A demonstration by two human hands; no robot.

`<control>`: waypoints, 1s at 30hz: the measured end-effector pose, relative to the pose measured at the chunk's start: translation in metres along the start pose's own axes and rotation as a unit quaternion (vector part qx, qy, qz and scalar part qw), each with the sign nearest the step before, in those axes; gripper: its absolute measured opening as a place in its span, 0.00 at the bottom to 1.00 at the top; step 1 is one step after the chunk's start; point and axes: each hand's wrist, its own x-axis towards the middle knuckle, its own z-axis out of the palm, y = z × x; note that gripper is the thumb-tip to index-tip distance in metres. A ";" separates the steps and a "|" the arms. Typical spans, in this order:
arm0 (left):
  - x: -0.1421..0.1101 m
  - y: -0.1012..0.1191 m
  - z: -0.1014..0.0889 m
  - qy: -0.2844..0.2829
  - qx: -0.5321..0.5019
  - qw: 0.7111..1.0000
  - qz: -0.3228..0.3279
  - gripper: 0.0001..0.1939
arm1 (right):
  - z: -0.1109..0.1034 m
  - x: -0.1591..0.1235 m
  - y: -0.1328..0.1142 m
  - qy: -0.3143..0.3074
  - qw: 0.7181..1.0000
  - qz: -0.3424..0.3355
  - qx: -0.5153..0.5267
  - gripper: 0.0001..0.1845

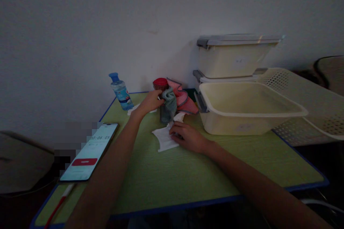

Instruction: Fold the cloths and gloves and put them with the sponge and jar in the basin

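Observation:
My left hand [151,102] reaches to the back of the green table [172,171] and grips a grey-green cloth [168,107], lifting it from a heap that also holds a pink cloth [185,101] and a red one [160,83]. My right hand [188,136] lies on a white cloth [163,139] spread on the table, fingers curled and pressing its edge down. The two hands are about a hand's width apart.
A small water bottle [120,93] stands at the back left. A phone [90,152] with a running timer lies at the left edge. An open cream tub [249,114], lidded tubs [236,57] and a perforated basket [309,103] fill the right side.

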 end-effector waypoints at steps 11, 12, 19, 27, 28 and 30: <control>-0.011 -0.005 -0.055 0.201 -0.035 0.973 -0.111 0.05 | -0.002 0.000 -0.001 -0.010 1.000 0.005 0.001 0.06; -0.012 -0.006 -0.057 0.204 -0.031 0.972 -0.116 0.05 | -0.002 0.000 -0.001 -0.009 1.000 0.005 0.002 0.06; -0.018 -0.040 -0.053 0.139 0.084 0.976 -0.147 0.05 | -0.002 0.000 -0.001 -0.011 1.000 0.001 0.006 0.07; -0.005 -0.020 -0.025 0.148 0.080 0.986 -0.016 0.17 | -0.002 0.000 -0.001 -0.014 1.000 0.008 0.007 0.07; -0.004 -0.012 -0.018 0.120 0.070 0.990 0.008 0.15 | -0.002 0.000 -0.001 -0.014 1.000 0.007 0.006 0.07; -0.003 0.002 -0.001 0.040 0.070 0.994 0.071 0.17 | -0.003 -0.001 -0.002 -0.014 1.000 0.007 0.002 0.07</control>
